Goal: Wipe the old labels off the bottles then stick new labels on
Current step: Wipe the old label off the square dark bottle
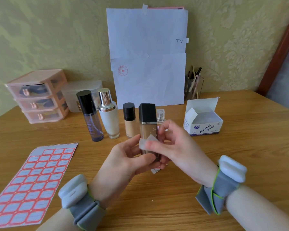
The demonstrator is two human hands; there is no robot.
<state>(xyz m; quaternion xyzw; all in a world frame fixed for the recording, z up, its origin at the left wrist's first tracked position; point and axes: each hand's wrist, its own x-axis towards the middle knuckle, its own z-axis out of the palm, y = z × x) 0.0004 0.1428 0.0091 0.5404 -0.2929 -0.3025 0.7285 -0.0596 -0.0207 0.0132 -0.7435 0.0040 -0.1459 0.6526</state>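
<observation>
Square bottle (148, 130): tan liquid, black cap, upright, lifted above the wooden table (240, 155), between my hands.
Label sheet (30, 185): far left, flat on table, red-bordered blank stickers.
Drawer unit (38, 97): back left, three pink drawers.
Dark bottle (90, 115): standing, black cap.
White bottle (109, 115): just right of it, silver cap.
Round tan bottle (129, 120): behind the one I hold.
My left hand (128, 159): fingers and thumb wrapped around the square bottle's lower body, clamped.
Wipe (147, 141): white, pressed against the bottle's front.
My right hand (175, 144): fingertips pinched on the wipe.
Alcohol pad box (203, 120): right, lid open.
</observation>
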